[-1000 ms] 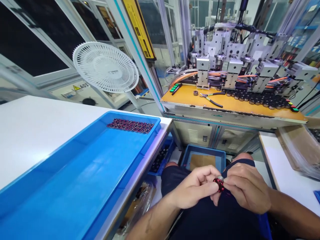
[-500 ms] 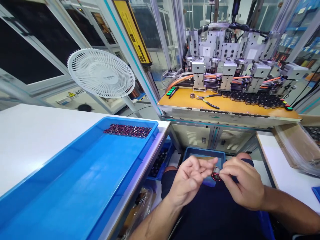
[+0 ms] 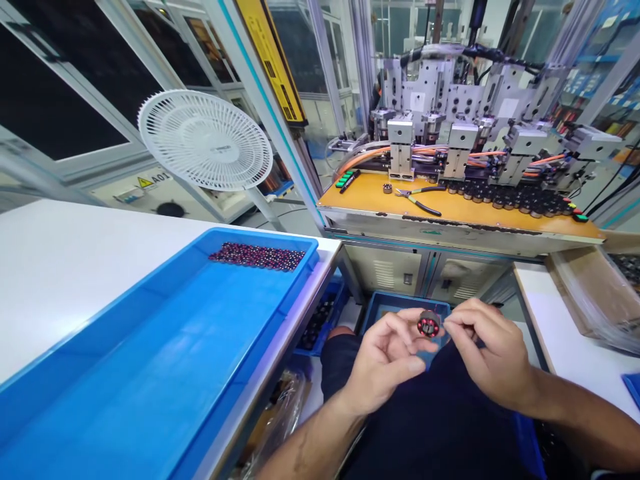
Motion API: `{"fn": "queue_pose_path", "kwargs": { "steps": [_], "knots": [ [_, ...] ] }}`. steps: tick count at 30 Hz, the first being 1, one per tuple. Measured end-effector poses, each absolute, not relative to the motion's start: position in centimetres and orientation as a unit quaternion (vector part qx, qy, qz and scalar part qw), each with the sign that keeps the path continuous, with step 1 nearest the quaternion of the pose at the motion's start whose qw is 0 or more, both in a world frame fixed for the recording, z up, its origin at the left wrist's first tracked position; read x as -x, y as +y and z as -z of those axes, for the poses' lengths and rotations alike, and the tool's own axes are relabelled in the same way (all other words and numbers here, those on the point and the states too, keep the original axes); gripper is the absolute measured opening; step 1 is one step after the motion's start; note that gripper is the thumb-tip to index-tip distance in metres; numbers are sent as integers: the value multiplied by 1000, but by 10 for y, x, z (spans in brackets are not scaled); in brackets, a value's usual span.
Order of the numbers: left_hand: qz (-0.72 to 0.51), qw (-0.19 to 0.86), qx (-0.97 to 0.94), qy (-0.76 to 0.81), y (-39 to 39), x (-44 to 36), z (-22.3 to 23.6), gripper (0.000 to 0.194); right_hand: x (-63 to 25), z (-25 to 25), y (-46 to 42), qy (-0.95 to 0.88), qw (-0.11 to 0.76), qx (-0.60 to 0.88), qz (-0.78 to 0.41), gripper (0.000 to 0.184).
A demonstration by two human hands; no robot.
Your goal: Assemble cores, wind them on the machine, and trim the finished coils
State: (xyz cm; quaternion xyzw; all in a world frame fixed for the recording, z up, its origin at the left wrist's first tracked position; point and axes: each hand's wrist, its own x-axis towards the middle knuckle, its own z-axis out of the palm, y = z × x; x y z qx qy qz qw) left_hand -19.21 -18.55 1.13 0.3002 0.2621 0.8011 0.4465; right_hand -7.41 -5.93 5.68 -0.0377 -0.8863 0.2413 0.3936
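A small round wound stator (image 3: 429,324) with dark metal and red windings shows its end face toward me, at about chest height above my lap. My left hand (image 3: 385,360) holds it in curled fingertips from the left. My right hand (image 3: 493,353) comes in from the right, with thumb and forefinger pinched against the stator's right edge. Any fine wire there is too small to make out. A blue tray (image 3: 150,333) to my left holds a packed block of similar stators (image 3: 257,256) at its far end.
The tray sits on a white table (image 3: 65,247). Ahead stands a winding machine with an orange deck (image 3: 450,210) carrying pliers (image 3: 419,203) and rows of dark parts. A white fan (image 3: 205,140) stands beyond the table. A small blue bin (image 3: 405,307) sits low, behind my hands.
The stator has risen and turned so its red-wound end faces me. My hands have moved up, and my left fingers have curled around it.
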Motion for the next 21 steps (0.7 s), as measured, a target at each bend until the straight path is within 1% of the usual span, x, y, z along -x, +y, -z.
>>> {"fn": "queue_pose_path", "kwargs": {
  "steps": [3,5,9,11,14,16,19,21],
  "knots": [
    [-823,456,-256,222,-183,192,-15,26,75,-61,-59,-876,377,11,-300,14],
    [-804,489,-232,246,-180,193,-17,31,75,-63,-57,-875,368,-25,-313,14],
    [-679,626,-250,291,-174,193,-13,51,76,-65,-53,-881,368,-72,-289,14],
    [-644,653,-272,291,-173,194,-11,52,77,-65,-51,-881,375,-85,-275,13],
    [-670,609,-283,316,-172,196,-10,36,77,-65,-50,-880,390,-80,-259,13],
    [-702,568,-287,320,-172,197,-11,29,77,-64,-51,-883,392,-44,-255,14],
    [-744,510,-286,324,-173,196,-13,24,79,-62,-52,-880,394,14,-265,17],
    [-769,472,-277,331,-174,194,-13,22,80,-61,-53,-873,397,27,-282,17]
  ]
}}
